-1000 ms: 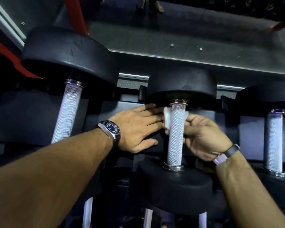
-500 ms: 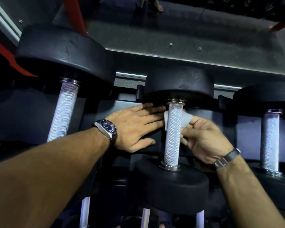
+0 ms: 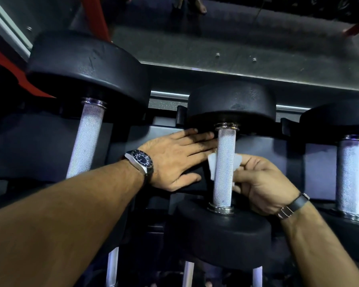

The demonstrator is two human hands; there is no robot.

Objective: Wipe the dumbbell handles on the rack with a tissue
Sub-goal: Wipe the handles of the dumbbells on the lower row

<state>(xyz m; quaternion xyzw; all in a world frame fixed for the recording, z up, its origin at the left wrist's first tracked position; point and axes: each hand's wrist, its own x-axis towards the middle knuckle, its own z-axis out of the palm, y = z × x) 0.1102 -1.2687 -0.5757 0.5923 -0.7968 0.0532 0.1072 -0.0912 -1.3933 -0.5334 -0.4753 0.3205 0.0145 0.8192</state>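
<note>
right hand (image 3: 263, 183) pinches the tissue (image 3: 212, 164) wrapped behind the middle dumbbell handle (image 3: 224, 166) – guessing that's to reach its back side – while the left hand (image 3: 174, 158) lies flat, fingers straight, just left of that handle, probably as a brace

Bare forearms, dark-dialled steel wristwatch (image 3: 141, 161) left, dark strap band (image 3: 294, 206) right
</note>
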